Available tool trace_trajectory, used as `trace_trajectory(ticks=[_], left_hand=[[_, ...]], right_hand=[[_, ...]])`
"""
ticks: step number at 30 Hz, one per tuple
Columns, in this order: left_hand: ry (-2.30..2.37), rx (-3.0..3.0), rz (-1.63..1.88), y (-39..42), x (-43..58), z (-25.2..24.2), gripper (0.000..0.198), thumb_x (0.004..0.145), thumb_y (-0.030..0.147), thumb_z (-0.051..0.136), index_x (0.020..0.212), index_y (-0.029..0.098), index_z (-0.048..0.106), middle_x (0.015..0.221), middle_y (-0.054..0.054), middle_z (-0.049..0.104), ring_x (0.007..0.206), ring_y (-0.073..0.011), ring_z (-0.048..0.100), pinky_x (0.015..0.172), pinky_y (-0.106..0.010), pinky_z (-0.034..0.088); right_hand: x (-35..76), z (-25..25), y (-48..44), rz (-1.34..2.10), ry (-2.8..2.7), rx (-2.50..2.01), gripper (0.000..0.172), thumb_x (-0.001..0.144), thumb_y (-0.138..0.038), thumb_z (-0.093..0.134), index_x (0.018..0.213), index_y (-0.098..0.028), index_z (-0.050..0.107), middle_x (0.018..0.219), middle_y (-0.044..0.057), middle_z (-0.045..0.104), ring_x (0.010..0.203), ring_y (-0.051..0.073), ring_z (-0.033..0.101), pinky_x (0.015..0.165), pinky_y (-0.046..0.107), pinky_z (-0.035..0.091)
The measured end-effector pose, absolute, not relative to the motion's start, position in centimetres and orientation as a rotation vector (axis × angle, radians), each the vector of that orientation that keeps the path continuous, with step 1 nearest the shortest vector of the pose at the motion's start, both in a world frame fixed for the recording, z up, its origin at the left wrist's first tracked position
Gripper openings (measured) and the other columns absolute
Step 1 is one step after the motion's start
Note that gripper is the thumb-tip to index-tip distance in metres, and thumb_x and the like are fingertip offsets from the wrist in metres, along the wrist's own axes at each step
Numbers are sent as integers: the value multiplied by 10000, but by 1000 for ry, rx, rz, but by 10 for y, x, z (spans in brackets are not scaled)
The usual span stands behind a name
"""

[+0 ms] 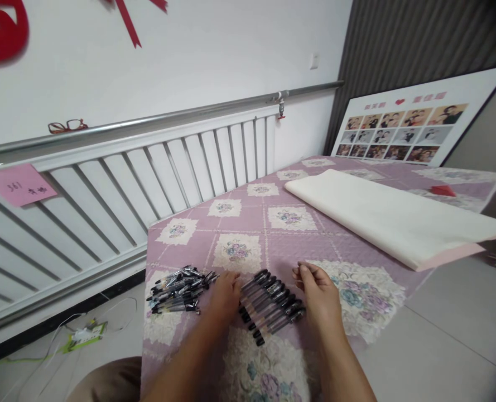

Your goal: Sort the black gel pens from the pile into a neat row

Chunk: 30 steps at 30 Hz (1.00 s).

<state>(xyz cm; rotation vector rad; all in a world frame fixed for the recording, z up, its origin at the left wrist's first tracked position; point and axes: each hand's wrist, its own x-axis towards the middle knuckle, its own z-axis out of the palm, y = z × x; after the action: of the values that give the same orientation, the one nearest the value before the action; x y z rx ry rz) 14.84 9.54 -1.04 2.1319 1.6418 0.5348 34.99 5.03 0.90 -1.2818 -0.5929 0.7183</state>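
Several black-capped clear pens (pixel 270 304) lie side by side in a slanting row on the flowered tablecloth. To their left is a loose, jumbled pile of similar pens (pixel 178 291). My left hand (pixel 226 293) is between the pile and the row, its fingers curled together; what they hold, if anything, is hidden. Just right of the row, my right hand (pixel 321 293) has its thumb and fingers pinched together, and I cannot make out anything between them.
A folded cream sheet (pixel 369 215) lies on the purple tablecloth (pixel 248 215) at the right, with a red paper piece (pixel 443 191) beyond. A white radiator (pixel 189 162) borders the table. Glasses (pixel 67 126) rest on the pipe. A power strip (pixel 84 336) is on the floor.
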Motion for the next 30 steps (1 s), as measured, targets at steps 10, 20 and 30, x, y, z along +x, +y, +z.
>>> trace_trajectory(ticks=[10,20,30], left_hand=[[1878,2065,322,7,137,-39,675,815,321,424,1433,91,283,1513,-107,267,1402,-272,198,1145,-450,136],[1853,2086,196,-6,148,-32,738,863,440,370,1472,92,141,1550,-88,110,1430,-270,62,1150,-476,47],[1841,2116,158,-3,151,-34,710,881,445,343,1474,109,143,1554,-72,78,1433,-260,38,1152,-487,44]], right_hand=[[351,-8,62,730,-1020,-1506,413,781,-485,479,1004,-184,653,1046,95,698,1000,234,630,930,400,444],[334,-12,79,556,-1427,-1704,481,858,-393,353,1158,-114,606,1207,152,635,1137,252,580,1005,403,418],[326,-15,87,511,-1579,-1805,480,888,-349,364,1221,-65,561,1248,171,603,1176,256,552,1024,384,404]])
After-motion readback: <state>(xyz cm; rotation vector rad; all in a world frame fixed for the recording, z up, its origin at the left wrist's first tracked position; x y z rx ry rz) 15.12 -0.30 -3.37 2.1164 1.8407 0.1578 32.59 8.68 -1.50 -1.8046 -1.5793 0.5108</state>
